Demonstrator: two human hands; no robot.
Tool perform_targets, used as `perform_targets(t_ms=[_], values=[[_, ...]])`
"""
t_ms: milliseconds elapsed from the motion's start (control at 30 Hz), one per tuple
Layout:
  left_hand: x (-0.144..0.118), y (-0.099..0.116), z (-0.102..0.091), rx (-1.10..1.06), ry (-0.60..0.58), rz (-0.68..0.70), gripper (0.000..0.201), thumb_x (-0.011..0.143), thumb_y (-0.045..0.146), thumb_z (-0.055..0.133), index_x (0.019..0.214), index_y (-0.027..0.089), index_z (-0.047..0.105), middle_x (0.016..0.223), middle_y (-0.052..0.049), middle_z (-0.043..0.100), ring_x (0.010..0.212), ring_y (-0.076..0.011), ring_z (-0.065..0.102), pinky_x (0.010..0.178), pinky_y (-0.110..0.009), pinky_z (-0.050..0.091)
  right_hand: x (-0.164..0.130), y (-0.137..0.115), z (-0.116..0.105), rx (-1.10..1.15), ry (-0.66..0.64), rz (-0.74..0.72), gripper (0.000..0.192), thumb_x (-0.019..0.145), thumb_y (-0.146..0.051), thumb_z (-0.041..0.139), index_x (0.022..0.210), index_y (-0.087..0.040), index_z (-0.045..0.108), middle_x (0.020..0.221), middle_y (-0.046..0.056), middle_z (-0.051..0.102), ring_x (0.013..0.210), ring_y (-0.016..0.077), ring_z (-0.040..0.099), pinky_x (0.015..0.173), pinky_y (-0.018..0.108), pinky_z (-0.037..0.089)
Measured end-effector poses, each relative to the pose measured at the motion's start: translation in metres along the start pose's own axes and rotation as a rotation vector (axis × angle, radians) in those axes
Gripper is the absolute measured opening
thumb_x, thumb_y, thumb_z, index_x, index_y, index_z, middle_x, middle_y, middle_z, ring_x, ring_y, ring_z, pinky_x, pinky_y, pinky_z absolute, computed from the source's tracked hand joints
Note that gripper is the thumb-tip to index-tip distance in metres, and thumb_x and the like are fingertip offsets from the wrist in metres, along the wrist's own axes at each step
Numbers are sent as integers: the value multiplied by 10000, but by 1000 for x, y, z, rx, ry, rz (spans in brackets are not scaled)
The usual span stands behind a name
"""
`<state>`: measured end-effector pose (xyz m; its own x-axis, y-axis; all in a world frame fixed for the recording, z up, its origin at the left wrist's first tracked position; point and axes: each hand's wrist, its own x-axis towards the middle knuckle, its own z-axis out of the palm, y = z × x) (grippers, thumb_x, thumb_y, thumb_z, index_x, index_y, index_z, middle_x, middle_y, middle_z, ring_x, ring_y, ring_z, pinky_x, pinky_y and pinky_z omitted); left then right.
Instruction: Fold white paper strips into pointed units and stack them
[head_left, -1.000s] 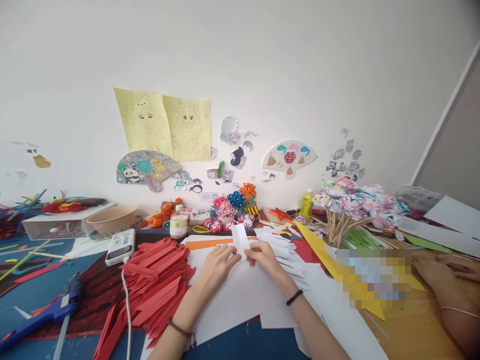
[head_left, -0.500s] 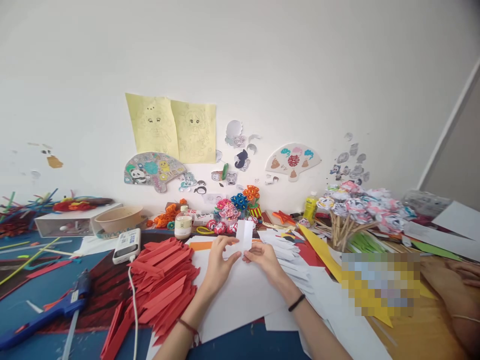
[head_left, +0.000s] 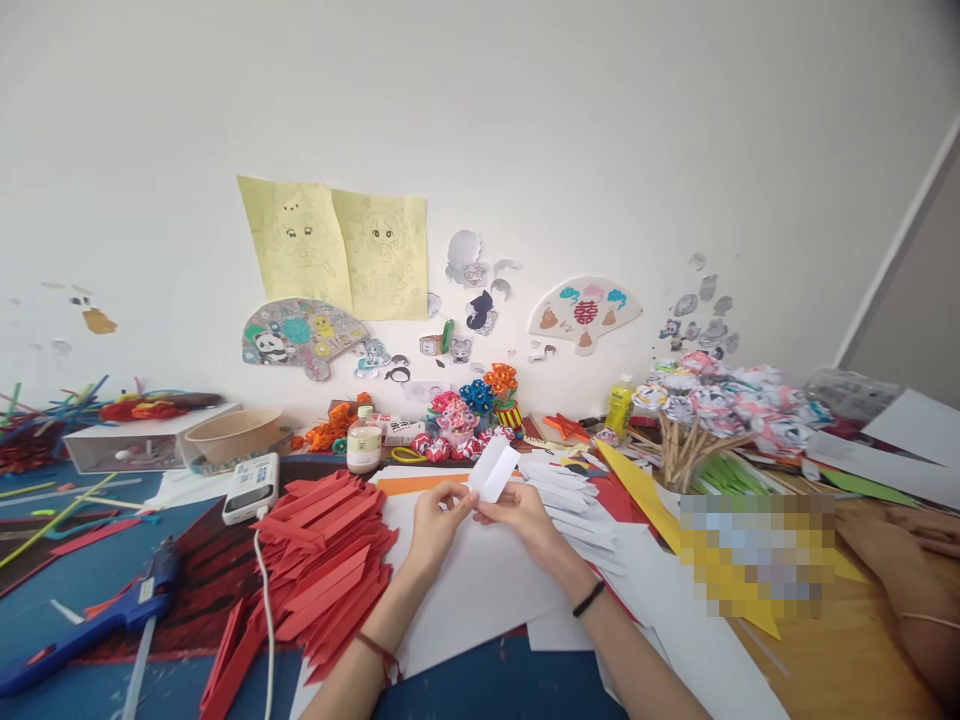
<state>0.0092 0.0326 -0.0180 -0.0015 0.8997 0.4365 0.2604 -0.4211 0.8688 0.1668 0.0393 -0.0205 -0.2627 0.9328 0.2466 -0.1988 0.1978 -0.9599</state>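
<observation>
Head view: the left hand (head_left: 435, 515) and right hand (head_left: 521, 510) both pinch a small folded white paper strip (head_left: 493, 470) raised over white sheets (head_left: 480, 590), so crease with thumbs meeting (the red strips (head_left: 322, 560) crowd the left; right side roomier).
</observation>
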Motion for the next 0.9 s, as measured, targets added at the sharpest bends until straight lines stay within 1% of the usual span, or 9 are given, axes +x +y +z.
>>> perform_targets(t_ms=[200, 400, 633, 767, 900], values=[[-1, 2, -1, 8, 3, 9, 332, 745, 474, 598, 685, 154, 660, 690, -20, 655, 619, -142, 496, 596, -240, 363, -1, -2, 0, 11, -15, 2, 433, 646, -426, 773, 915, -90, 719, 836, 134, 723, 711, 234, 680, 679, 355, 539], [-2, 7, 0, 17, 3, 16, 349, 758, 488, 582, 672, 159, 663, 686, -28, 665, 611, -147, 499, 578, -235, 357, 0, -1, -1, -3, 18, -7, 464, 637, -483, 755, 876, -86, 724, 756, 123, 716, 666, 226, 675, 644, 341, 535], [-2, 7, 1, 25, 1, 18, 325, 755, 464, 596, 663, 163, 677, 670, -17, 671, 581, -134, 486, 570, -231, 352, 0, -2, -1, -43, 39, -36, 365, 663, -432, 745, 812, -99, 723, 694, 93, 701, 627, 198, 649, 597, 295, 504], [-1, 7, -1, 34, -27, 20, 328, 764, 455, 589, 651, 161, 681, 662, -16, 677, 596, -143, 512, 578, -234, 353, -1, -5, -1, -63, 56, -54, 311, 676, -397, 736, 778, -103, 717, 629, 68, 680, 582, 175, 618, 571, 280, 479], [1, 8, -5, 32, -37, 25, 316, 794, 443, 557, 739, 162, 690, 741, -30, 700, 666, -164, 563, 601, -237, 374, 0, -6, -1, -78, 55, -48, 265, 673, -369, 731, 714, -109, 704, 605, 52, 664, 551, 158, 595, 554, 271, 463]])
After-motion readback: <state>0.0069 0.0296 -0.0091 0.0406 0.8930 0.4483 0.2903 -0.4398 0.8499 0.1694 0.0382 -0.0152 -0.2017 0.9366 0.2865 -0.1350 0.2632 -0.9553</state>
